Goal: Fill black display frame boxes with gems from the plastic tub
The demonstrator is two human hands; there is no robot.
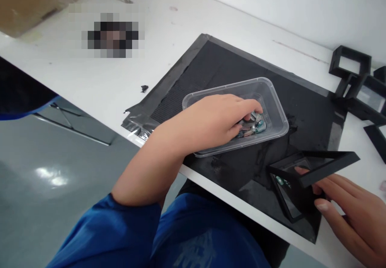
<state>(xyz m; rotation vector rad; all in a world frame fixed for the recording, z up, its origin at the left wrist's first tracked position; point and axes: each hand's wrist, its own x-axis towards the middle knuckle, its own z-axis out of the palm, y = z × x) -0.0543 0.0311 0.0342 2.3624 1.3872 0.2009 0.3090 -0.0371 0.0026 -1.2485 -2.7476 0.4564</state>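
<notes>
Our left hand point(223, 117) curls into a clear rectangular plastic tub point(279, 119) of shiny teal pieces point(258, 127), its grip hidden from us; our right hand point(351, 207) holds an open black hinged frame point(331, 170), green bits point(280, 180) within

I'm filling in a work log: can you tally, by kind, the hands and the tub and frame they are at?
Hands, left hand and right hand: 2
Clear plastic tub: 1
Black frame at the right hand: 1
Total: 4
The small shiny pieces in the tub are partly hidden, so not counted.
</notes>
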